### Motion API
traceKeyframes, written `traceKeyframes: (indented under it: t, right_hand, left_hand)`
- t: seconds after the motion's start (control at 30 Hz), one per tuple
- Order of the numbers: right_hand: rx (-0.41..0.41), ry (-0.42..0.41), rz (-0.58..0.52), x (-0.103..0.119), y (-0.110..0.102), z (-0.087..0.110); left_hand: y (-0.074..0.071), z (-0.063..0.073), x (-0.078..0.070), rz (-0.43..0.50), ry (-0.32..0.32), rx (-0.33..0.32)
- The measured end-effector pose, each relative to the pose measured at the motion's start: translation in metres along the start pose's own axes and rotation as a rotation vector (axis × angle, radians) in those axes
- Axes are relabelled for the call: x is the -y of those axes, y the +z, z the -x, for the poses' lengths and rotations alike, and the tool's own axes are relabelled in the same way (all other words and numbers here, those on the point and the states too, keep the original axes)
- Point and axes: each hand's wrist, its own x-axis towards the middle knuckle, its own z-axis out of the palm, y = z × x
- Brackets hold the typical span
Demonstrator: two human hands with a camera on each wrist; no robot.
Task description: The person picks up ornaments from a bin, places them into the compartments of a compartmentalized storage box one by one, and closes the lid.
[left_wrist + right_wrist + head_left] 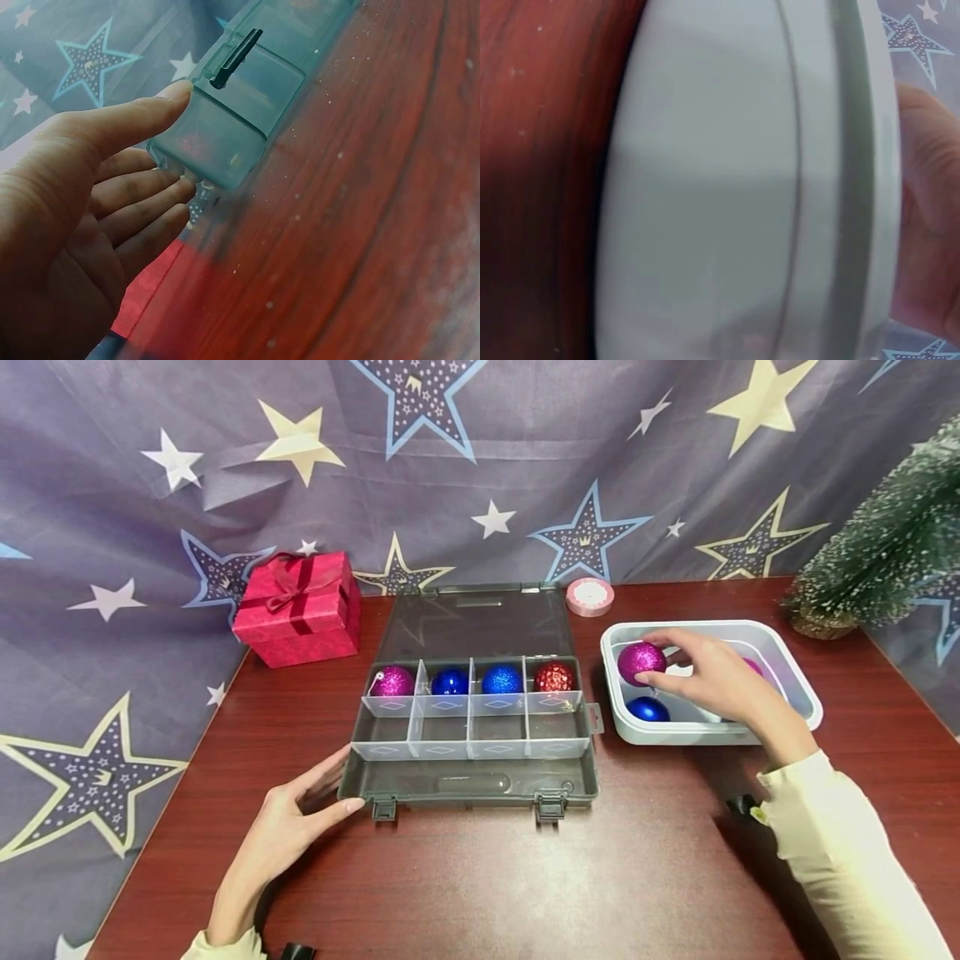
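Observation:
My right hand (pixel 708 681) pinches a glittery magenta Christmas ball (pixel 641 662) over the left part of a white plastic tub (pixel 806 702). A shiny blue ball (pixel 648 709) lies in the tub below it, and another magenta ball (pixel 753 667) is partly hidden behind the hand. At the left front corner of an open divided plastic box (pixel 468 781), my left hand (pixel 288 818) touches the edge with straight fingers. The box's back row holds a magenta ball (pixel 393 682), two blue balls (pixel 450 682) and a red ball (pixel 554 677), one per compartment; its front compartments hold nothing.
A red gift box (pixel 300 610) stands at the back left. Behind the divided box lies a roll of pink tape (pixel 590 597). A small frosted tree (pixel 885 535) stands at the back right, and a star-printed cloth (pixel 480 468) hangs behind the table.

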Motion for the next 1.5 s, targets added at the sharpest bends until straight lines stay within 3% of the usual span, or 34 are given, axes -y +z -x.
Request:
traceKeyframes:
  t: [0.17, 0.7, 1.1, 1.5]
  right_hand:
    - [-0.018, -0.011, 0.027, 0.007, -0.006, 0.004]
    - [-0.096, -0.172, 0.065, 0.032, -0.006, 0.006]
    - [-0.091, -0.275, 0.020, 0.048, 0.010, -0.004]
    - [-0.026, -0.295, -0.017, 0.063, 0.029, -0.014]
  left_hand:
    - [0.000, 0.000, 0.000, -0.003, 0.005, -0.002]
    - [0.000, 0.000, 0.001, 0.004, 0.009, 0.000]
    - [0.000, 0.000, 0.000, -0.003, 0.000, 0.002]
    - [0.000, 0.000, 0.000, -0.004, -0.006, 0.004]
